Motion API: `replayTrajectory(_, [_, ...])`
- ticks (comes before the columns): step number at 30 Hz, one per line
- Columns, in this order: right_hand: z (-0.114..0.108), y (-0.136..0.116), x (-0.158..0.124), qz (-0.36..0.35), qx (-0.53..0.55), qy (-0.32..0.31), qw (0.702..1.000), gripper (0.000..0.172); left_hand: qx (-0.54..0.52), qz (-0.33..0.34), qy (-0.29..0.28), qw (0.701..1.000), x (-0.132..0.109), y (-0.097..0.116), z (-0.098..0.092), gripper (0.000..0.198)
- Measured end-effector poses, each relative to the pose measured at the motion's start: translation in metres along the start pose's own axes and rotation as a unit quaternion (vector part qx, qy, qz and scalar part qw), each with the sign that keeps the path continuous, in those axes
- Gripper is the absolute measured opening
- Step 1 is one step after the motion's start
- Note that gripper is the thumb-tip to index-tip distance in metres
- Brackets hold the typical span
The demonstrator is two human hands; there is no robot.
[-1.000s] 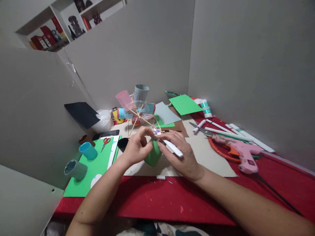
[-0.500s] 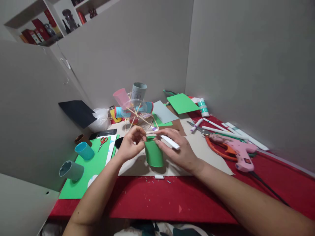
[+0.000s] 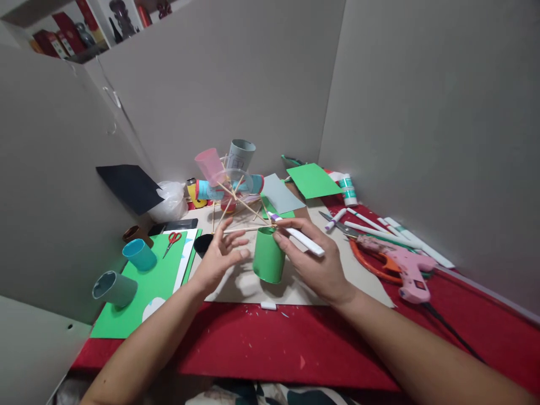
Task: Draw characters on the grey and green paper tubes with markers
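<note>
the left hand point(image 3: 221, 254) has come off the green cup point(image 3: 269, 257) and moved toward nine o'clock, fingers loosely spread and gripping nothing visible. the right hand point(image 3: 323, 264), at the cup's three o'clock, clasps a marker point(image 3: 306, 241), thumb tip at the cup's rim; its lower fingers are hard to make out. the cup is upright over the board point(image 3: 354, 275); whether its base touches, i cannot tell. at nine o'clock, the left hand partly hides a black cup point(image 3: 202, 245). between ten and eleven, the top edge cuts off the shelf point(image 3: 99, 25).
</note>
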State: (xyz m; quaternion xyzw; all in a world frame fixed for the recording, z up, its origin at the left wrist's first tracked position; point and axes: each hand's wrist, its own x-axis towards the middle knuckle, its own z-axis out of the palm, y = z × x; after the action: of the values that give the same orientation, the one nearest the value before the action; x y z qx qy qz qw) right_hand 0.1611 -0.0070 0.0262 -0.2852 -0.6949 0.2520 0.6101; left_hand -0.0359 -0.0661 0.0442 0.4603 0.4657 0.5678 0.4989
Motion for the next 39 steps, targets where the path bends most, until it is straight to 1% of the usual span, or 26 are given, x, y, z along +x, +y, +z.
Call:
replayTrajectory(2, [-0.001,-0.004,-0.001,0.006,0.007,0.011,1.000,0.016,-0.058,-0.058,-0.041,0.996,-0.009,-0.010,0.002,0.106])
replayTrajectory(4, [-0.002,-0.008,-0.001,0.010,0.017,0.015,1.000,0.015,-0.091,-0.094,-0.086,0.988,-0.016,-0.019,0.005,0.120])
replayTrajectory(6, [-0.002,-0.011,-0.003,0.010,0.023,0.013,1.000,0.015,-0.107,-0.116,-0.118,0.980,-0.020,-0.025,0.010,0.126])
replayTrajectory(8, [-0.002,-0.012,-0.004,0.002,0.026,0.004,1.000,0.014,-0.113,-0.126,-0.131,0.977,-0.022,-0.029,0.015,0.127])
replayTrajectory(12, [-0.001,-0.014,-0.008,-0.018,0.029,-0.008,0.999,0.016,-0.112,-0.121,-0.129,0.978,-0.026,-0.035,0.018,0.125])
replayTrajectory(16, [-0.003,-0.016,-0.011,-0.041,0.020,-0.020,0.999,0.016,-0.104,-0.102,-0.130,0.981,-0.028,-0.041,0.015,0.128])
replayTrajectory(20, [-0.004,-0.018,-0.012,-0.071,0.017,-0.025,0.997,0.022,-0.092,-0.081,-0.121,0.985,-0.032,-0.044,0.014,0.131])
replayTrajectory(23, [-0.005,-0.020,-0.013,-0.071,0.010,-0.053,0.996,0.024,-0.064,-0.089,-0.105,0.988,-0.035,-0.044,0.013,0.128])
replayTrajectory(26, [-0.005,-0.020,-0.013,-0.068,0.004,-0.082,0.994,0.023,-0.041,-0.084,-0.104,0.990,-0.036,-0.045,0.012,0.124])
replayTrajectory(29, [-0.005,-0.019,-0.013,-0.060,-0.005,-0.073,0.996,0.021,-0.030,-0.061,-0.104,0.992,-0.036,-0.047,0.012,0.121])
replayTrajectory(33, [-0.004,-0.018,-0.014,-0.047,-0.013,-0.044,0.998,0.019,-0.017,-0.042,-0.102,0.994,-0.039,-0.049,0.015,0.125])
replayTrajectory(36, [-0.004,-0.018,-0.015,-0.043,-0.009,-0.043,0.998,0.018,-0.021,-0.048,-0.104,0.993,-0.041,-0.048,0.017,0.123])
replayTrajectory(39, [-0.005,-0.018,-0.016,-0.038,0.007,-0.056,0.998,0.021,-0.057,-0.079,-0.112,0.989,-0.040,-0.045,0.017,0.122])
